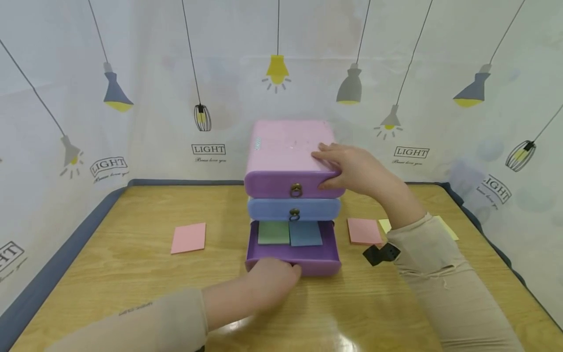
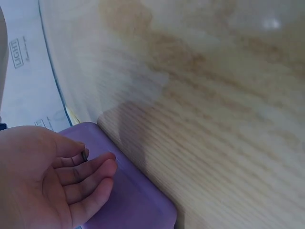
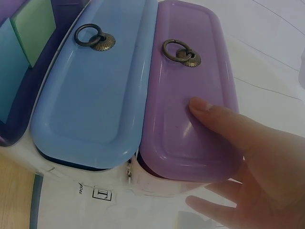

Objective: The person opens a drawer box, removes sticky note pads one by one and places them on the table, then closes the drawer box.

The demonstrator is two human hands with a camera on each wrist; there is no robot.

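A small drawer cabinet (image 1: 286,142) with a pink top stands at the middle of the table. Its purple bottom drawer (image 1: 290,253) is pulled out, with green sticky notes (image 1: 273,232) and blue sticky notes (image 1: 305,233) lying side by side inside. My left hand (image 1: 270,283) is at that drawer's front, thumb and finger pinching its dark ring pull (image 2: 85,156). My right hand (image 1: 362,171) grips the cabinet's upper right corner, thumb on the purple top drawer (image 3: 190,138), fingers over the pink top. The blue middle drawer (image 1: 268,209) looks closed, as does the top one.
Pink sticky notes (image 1: 188,238) lie left of the cabinet, and another pink pad (image 1: 364,231) lies to its right. Yellow notes (image 1: 446,228) are partly hidden behind the right forearm, near a black object (image 1: 381,254). A lamp-print curtain (image 1: 162,98) stands behind.
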